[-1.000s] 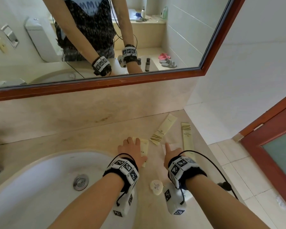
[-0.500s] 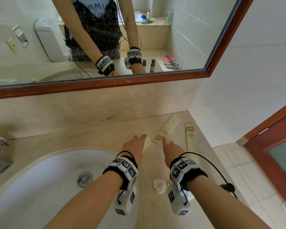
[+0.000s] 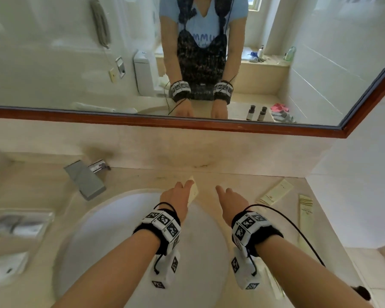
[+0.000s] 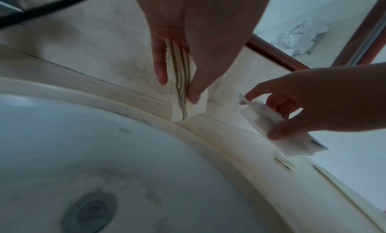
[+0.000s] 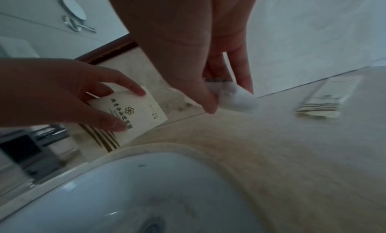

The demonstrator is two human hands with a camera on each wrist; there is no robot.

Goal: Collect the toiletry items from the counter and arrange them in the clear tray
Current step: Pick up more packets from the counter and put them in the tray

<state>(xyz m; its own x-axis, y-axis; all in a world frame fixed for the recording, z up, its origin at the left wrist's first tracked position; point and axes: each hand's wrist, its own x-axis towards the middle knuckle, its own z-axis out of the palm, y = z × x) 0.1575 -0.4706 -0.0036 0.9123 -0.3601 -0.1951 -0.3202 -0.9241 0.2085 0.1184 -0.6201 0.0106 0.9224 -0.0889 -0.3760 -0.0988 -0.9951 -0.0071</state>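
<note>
Both hands have swung leftward from the worktop's right edge, left hand [image 3: 179,197] fingers pinching a cream sachet [image 5: 133,114], right hand [image 3: 231,200] fingers clamping a white packet [image 5: 234,94], presumably for transfer to the clear tray [image 3: 20,221].

right hand [image 5: 200,58]: pinches a small white packet [image 5: 234,94]
left hand [image 5: 62,94]: holds a printed sachet [image 5: 137,116]
counter [image 5: 292,145]: striped sachet [image 5: 321,106] lying flat
sink [image 5: 104,195]: below both hands
</note>
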